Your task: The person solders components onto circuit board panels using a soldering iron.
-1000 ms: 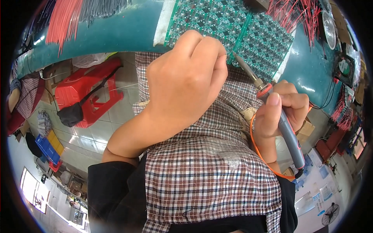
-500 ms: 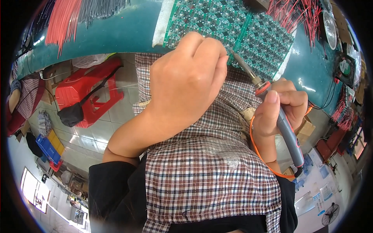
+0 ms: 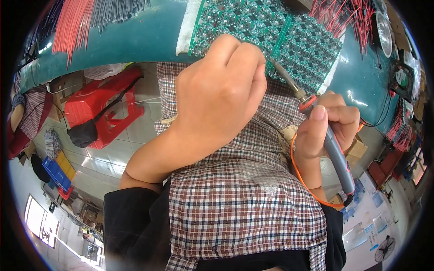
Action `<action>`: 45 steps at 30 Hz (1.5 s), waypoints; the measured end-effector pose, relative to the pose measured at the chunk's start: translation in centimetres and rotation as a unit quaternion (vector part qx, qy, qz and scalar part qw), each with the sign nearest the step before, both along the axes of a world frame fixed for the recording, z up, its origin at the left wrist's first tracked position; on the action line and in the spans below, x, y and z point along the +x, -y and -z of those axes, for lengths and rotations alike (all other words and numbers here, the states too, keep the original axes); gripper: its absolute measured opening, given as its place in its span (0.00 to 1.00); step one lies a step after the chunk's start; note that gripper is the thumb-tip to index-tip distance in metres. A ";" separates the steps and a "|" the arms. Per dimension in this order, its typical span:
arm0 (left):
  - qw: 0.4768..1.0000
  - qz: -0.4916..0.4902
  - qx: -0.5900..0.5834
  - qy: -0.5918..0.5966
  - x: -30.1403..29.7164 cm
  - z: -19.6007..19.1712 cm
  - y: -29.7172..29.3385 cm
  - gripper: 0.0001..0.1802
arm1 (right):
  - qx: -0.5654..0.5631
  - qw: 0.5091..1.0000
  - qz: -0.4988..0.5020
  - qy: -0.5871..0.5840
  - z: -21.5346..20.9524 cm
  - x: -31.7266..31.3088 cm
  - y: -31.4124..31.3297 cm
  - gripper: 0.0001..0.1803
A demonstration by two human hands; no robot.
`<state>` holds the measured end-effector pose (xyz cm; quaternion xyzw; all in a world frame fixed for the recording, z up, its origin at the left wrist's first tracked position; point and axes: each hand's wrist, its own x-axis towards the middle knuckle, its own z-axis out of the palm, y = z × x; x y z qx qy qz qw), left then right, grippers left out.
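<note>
- Left hand, at 12 o'clock just above centre: back upward, fingers curled under; fingertips hidden, so whether they pinch anything cannot be told. Knuckles overlap the near-left edge of the boards in view.
- Right hand, at 3 o'clock: thumb and fingers closed on a soldering iron.
- Iron: tip toward 11 o'clock, at the boards' near edge, just beside the left knuckles; contact cannot be told. A narrow gap separates tip and knuckles.
- Orange cable: loops below the right wrist toward 4 o'clock.
- Circuit boards, green, at 12 to 1 o'clock: near edge close to the apron.
- White slab: shows along the boards' left and right edges.
- Teal bench: wide stretch toward 11 o'clock, between slab and red wires; narrower strip at 2 o'clock.
</note>
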<state>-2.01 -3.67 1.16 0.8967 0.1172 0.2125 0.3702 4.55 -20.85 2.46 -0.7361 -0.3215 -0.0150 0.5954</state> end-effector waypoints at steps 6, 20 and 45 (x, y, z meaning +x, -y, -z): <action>1.000 0.003 0.002 -0.007 0.3 0.1 0.0 0.07 | 0.009 1.000 -0.004 -0.008 0.2 0.2 0.0 0.13; 1.000 -0.021 0.010 0.011 0.9 -0.8 -0.7 0.05 | 0.027 0.999 0.026 -0.005 -0.3 0.6 -0.4 0.13; 1.000 -0.019 -0.008 -0.004 1.4 -1.1 -0.4 0.05 | 0.025 0.999 0.022 -0.004 -0.3 1.1 -0.7 0.13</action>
